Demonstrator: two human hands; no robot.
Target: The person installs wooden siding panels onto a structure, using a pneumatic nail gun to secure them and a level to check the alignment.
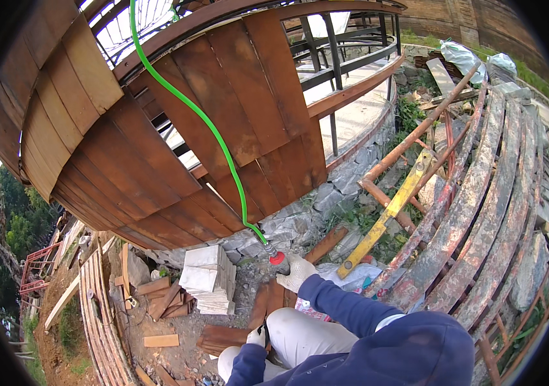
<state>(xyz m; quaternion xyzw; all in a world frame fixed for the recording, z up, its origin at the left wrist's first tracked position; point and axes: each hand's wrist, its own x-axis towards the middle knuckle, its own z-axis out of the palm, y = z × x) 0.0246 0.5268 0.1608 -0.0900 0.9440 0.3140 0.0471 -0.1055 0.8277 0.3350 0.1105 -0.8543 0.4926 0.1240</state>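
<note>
My right hand (297, 273), in a white glove, is closed on a red-and-grey air tool (279, 260) whose working end I cannot make out. A bright green air hose (213, 132) runs from the tool's metal fitting up over the brown curved wall. Low down by my bent knee, my left hand (257, 336), also gloved, looks closed at the right end of some dark wooden boards (222, 339). A small dark thing shows by its fingers; what it holds is unclear. More reddish-brown boards (267, 301) lie between my hands.
Wooden panels (242, 96) clad the curved structure above a stone base (281, 235). White tiles (207, 276) stand stacked ahead, beside loose wood offcuts (168, 299). A yellow spirit level (390, 209) leans at the right against rusty metal framing, near a weathered slatted bench (480, 212). Another slatted piece (102, 315) lies left.
</note>
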